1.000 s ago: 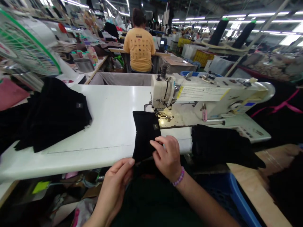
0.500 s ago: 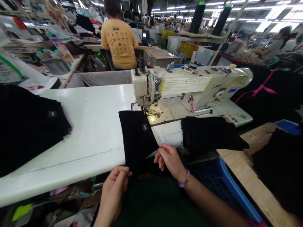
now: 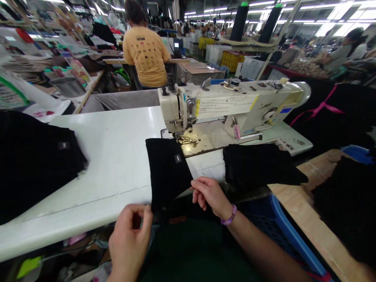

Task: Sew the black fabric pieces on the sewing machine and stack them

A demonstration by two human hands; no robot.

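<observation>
A black fabric piece (image 3: 164,168) with a small grey label lies over the front edge of the white table, its far edge by the needle area of the sewing machine (image 3: 235,102). My left hand (image 3: 132,235) pinches its near left corner between thumb and forefinger. At its right corner, my right hand (image 3: 210,196), with a purple bracelet at the wrist, has its fingertips closed on the fabric. A stack of black pieces (image 3: 261,164) rests right of it. More black fabric with a label (image 3: 38,160) covers the table's left end.
The white table (image 3: 117,156) spans the front. A blue basket (image 3: 288,227) and a wooden board (image 3: 320,203) stand at the right. Pink-handled snips (image 3: 236,130) sit against the machine. A person in a yellow shirt (image 3: 147,55) sits beyond, facing away.
My left hand has shifted left and slightly toward me, its thumb and forefinger now arched at the fabric's corner. The fabric's near edge looks straighter. My right hand has barely moved.
</observation>
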